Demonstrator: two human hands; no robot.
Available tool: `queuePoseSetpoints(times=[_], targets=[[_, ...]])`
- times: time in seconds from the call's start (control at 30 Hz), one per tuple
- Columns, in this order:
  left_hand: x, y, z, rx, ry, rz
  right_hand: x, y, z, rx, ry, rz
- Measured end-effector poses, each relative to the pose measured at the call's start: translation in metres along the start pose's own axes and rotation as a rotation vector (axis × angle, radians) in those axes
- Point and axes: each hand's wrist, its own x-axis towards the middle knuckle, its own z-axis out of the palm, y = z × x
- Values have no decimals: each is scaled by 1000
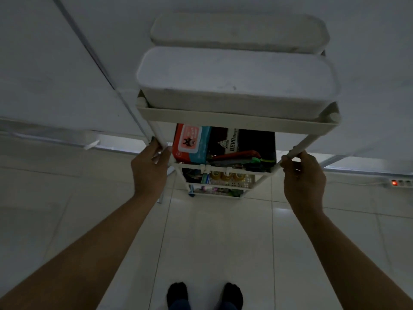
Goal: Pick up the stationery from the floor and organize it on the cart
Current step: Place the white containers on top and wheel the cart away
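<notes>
Clearly both hands grip the tiered white plastic cart (pixel 237 127): left hand (pixel 149 168) and right hand (pixel 304 180) each wrapped round an upright post. Stationery, including a red-and-teal pack (pixel 190 144), fills its shelves; the visible pale tiled floor (pixel 214 238) is bare, so little seems left.

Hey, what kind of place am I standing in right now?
Likely an indoor room in a home or small office, dimly lit. Signs: glossy white floor tiles, a power strip with a lit red switch by the wall, and a white tiered cart stocked with stationery.
</notes>
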Motion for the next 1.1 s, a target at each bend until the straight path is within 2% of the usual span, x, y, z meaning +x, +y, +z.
queuePoseSetpoints(times=[0.27, 0.37, 0.53, 0.67, 0.9, 0.97, 1.03, 1.1], targets=[[10, -33, 18, 150, 57, 203, 2, 38, 31, -77, 91, -185], [6, -39, 19, 152, 64, 210, -4, 38, 34, -57, 137, -154], [-6, -61, 24, 161, -13, 150, -15, 57, 64, -39, 83, 51], [-10, -85, 33, 162, -60, 113, -19, 69, 76, -72, 91, 60], [1, -104, 37, 257, -76, 237, -14, 77, 79, -54, 99, 20], [2, -97, 33, 223, -118, 193, -12, 76, 74, -72, 58, 72], [3, -86, 28, 220, -167, 54, -7, 70, 65, -94, -20, 145], [4, -73, 22, 246, -266, -62, 0, 57, 48, -193, -180, 217]])
